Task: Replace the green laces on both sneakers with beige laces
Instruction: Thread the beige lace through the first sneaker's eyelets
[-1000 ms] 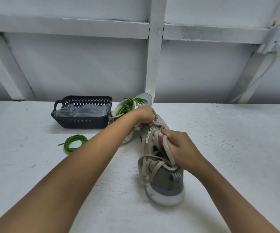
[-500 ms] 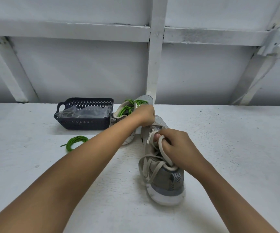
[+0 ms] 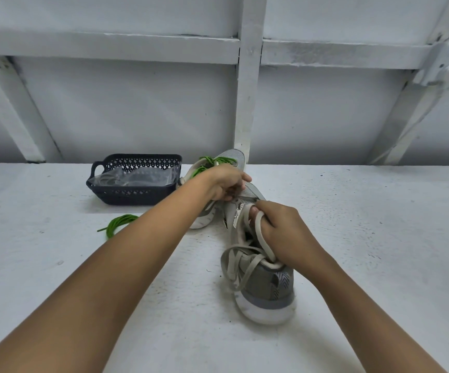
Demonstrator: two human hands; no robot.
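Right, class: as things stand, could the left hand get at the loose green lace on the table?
Probably yes. The left hand grips the near sneaker, so it must let go first; the green lace lies uncovered on the table just beside that forearm, with nothing between.

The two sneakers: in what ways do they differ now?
The near sneaker carries a beige lace; the far sneaker has a green lace. The left hand and right hand work on the near sneaker; the far sneaker lies behind them. Both are grey with white soles.
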